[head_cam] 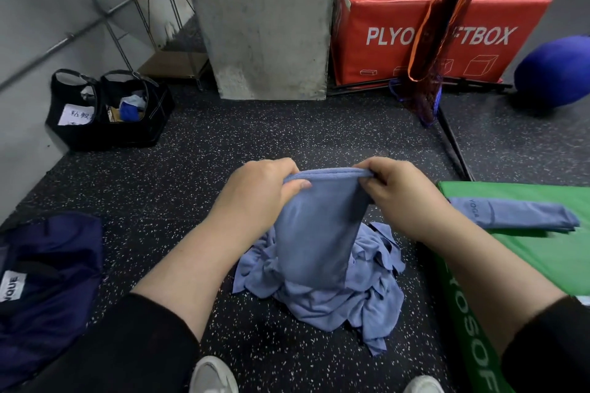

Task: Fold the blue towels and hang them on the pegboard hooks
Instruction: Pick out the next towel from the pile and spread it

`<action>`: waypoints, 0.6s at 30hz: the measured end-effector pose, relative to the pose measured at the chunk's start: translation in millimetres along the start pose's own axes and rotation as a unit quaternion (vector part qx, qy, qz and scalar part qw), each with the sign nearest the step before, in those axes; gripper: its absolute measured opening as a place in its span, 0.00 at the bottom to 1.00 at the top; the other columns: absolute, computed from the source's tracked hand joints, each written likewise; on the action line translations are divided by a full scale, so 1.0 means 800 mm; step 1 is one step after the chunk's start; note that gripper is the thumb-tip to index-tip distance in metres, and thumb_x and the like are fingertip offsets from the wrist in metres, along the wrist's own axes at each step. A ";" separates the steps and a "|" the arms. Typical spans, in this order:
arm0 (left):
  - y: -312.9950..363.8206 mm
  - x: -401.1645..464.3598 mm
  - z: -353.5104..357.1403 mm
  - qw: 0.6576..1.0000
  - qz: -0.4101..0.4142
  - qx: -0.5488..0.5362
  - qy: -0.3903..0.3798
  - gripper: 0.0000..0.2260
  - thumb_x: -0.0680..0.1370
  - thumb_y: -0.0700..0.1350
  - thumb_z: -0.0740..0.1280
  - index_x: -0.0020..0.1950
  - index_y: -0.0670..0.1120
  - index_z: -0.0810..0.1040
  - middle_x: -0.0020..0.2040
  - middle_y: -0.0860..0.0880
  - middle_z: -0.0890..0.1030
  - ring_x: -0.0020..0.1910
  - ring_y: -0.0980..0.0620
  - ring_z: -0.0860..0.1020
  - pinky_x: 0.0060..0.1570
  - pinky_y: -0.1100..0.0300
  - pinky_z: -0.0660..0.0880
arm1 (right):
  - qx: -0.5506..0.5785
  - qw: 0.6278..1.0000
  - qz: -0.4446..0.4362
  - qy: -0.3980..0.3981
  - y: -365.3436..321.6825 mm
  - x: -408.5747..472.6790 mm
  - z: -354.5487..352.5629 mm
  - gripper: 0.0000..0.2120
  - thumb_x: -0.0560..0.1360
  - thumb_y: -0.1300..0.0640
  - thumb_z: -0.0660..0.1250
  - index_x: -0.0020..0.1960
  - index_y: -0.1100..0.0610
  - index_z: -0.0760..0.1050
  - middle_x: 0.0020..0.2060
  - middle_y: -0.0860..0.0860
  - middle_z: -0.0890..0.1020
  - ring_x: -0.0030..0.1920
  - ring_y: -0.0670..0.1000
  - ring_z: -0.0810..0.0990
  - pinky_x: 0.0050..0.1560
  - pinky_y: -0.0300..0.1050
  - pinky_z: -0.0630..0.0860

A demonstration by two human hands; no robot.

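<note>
Head view, only one. My left hand (pixel 261 191) and right hand (pixel 399 191) each pinch a top corner of a blue towel (pixel 316 233) at frame centre, fingers curled over the hem, thumbs on the near side. The towel hangs down from that edge, and its lower end meets the pile of unfolded blue towels (pixel 335 290) on the speckled rubber floor (pixel 223 143), just below the hands.

Risks, as I judge them: the hanging end may drag or snag another towel from the pile and lift it along. The hem looks bunched between my thumbs, so a fold from here could come out crooked. A loose pinch on either corner would drop that side back into the heap.

One folded towel (pixel 514 214) lies on the green plyo box (pixel 542 252), right edge of the frame, well apart from the pile.

Around: red plyo box (pixel 399 9) upper right, an orange-and-black net bag (pixel 437 25) hanging in front of it, blue ball (pixel 558 70) far right, concrete pillar (pixel 265 16) top centre, black baskets (pixel 105 112) and wire shelf (pixel 153 9) upper left, navy bag (pixel 48 281) lower left.

No pegboard or hooks in view, so I cannot tell where hanging happens. Pile and green box crowd my feet.
</note>
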State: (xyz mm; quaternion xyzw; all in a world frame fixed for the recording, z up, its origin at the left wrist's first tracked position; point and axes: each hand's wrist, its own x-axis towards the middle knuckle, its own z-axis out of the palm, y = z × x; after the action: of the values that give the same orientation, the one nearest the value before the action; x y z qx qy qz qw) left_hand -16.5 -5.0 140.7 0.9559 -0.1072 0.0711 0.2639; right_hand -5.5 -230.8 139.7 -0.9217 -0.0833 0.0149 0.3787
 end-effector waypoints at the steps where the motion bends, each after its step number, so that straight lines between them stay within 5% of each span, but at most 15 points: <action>1: 0.000 0.000 0.000 1.000 0.003 -0.005 -0.009 0.12 0.78 0.57 0.70 0.49 0.48 0.81 0.41 0.48 0.82 0.44 0.45 0.78 0.46 0.50 0.72 | -0.002 1.000 0.005 -0.005 0.001 0.000 0.001 0.11 0.80 0.59 0.62 0.45 0.47 0.78 0.36 0.51 0.83 0.34 0.49 0.77 0.40 0.44 0.76; 5: 0.004 -0.002 -0.001 0.998 -0.022 -0.020 -0.055 0.15 0.74 0.63 0.72 0.45 0.52 0.79 0.34 0.50 0.79 0.37 0.49 0.77 0.40 0.52 0.72 | 0.001 1.000 0.014 0.010 -0.001 0.000 0.000 0.10 0.78 0.60 0.61 0.44 0.48 0.78 0.32 0.48 0.80 0.29 0.43 0.72 0.33 0.41 0.71; 11: 0.013 0.000 0.009 0.994 -0.068 -0.072 -0.039 0.22 0.80 0.53 0.67 0.32 0.45 0.63 0.28 0.51 0.67 0.32 0.47 0.66 0.33 0.52 0.63 | 0.053 0.999 -0.001 0.007 -0.009 -0.004 0.003 0.04 0.75 0.57 0.67 0.45 0.48 0.76 0.31 0.38 0.79 0.31 0.40 0.73 0.35 0.38 0.70; 14: 0.015 0.000 0.012 0.992 -0.098 -0.076 -0.033 0.20 0.79 0.51 0.67 0.31 0.45 0.66 0.28 0.51 0.68 0.32 0.47 0.67 0.33 0.53 0.64 | 0.026 0.999 -0.012 -0.034 -0.010 -0.007 0.009 0.05 0.73 0.51 0.74 0.43 0.48 0.77 0.32 0.38 0.80 0.33 0.38 0.75 0.34 0.34 0.69; 18: 0.019 -0.001 0.021 0.979 -0.165 -0.115 -0.027 0.16 0.76 0.48 0.67 0.31 0.44 0.69 0.27 0.49 0.68 0.30 0.47 0.67 0.31 0.53 0.67 | -0.015 1.000 0.005 0.007 -0.013 -0.010 0.025 0.13 0.73 0.51 0.72 0.36 0.51 0.70 0.28 0.44 0.75 0.30 0.43 0.69 0.30 0.40 0.62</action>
State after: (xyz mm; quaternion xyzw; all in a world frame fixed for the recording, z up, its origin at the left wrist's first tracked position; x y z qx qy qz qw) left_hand -20.0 -26.3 133.9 0.9253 0.0379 -0.0122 0.3772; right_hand -16.4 -210.7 132.8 -0.9278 -0.0765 0.0087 0.3650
